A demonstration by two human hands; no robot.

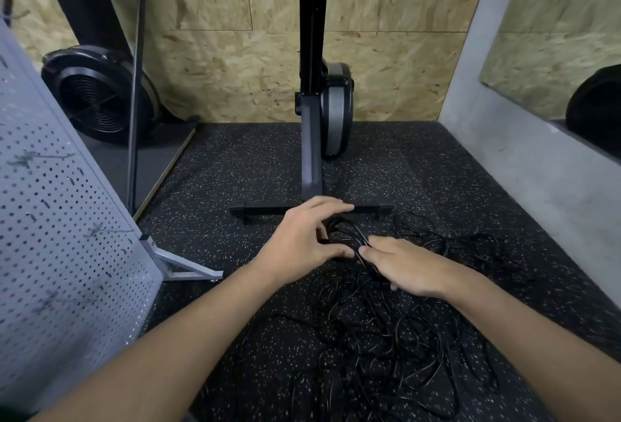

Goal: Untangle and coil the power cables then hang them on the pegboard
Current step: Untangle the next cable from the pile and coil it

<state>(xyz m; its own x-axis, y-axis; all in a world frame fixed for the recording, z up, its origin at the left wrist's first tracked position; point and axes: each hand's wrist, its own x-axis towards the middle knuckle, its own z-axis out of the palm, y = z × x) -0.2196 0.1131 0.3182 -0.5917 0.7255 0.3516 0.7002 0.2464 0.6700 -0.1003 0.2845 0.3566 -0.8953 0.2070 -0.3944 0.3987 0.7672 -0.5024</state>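
Note:
A big tangle of thin black power cables (379,331) lies on the speckled black rubber floor in front of me. My right hand (406,267) is closed on a bundle of strands at the top of the tangle and lifts them a little. My left hand (304,240) is curled beside it, fingers and thumb spread around the same strands, touching them. The grey pegboard (57,246) stands on the left on a metal foot, with a few hooks in its holes and nothing hanging on it.
A rowing machine stands upright against the chipboard wall; its black cross foot (268,210) lies just beyond my hands. A second fan-wheel machine (97,95) is at the back left. A grey concrete ledge (537,166) runs along the right.

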